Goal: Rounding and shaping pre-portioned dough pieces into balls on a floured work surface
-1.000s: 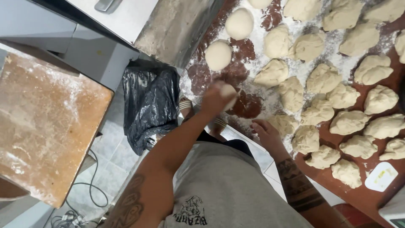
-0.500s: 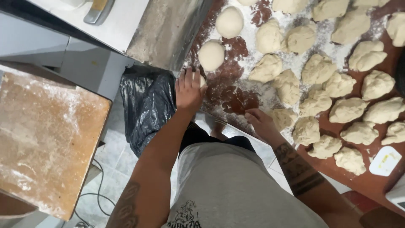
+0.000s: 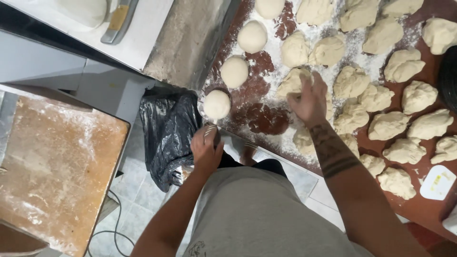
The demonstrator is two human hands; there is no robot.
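A black plastic bag is hanging by the table's edge. A small white-and-yellow card is lying on the table at the far right.

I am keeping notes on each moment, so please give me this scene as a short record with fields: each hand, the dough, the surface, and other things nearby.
left hand: left hand at the table edge, holding nothing, just below the nearest round dough ball
right hand: right hand resting on a rough dough piece
shaped dough: four smooth balls in a line near the left edge
unshaped dough: many rough lumps to the right
surface: floured brown table
nearby: black plastic bag; floury wooden board
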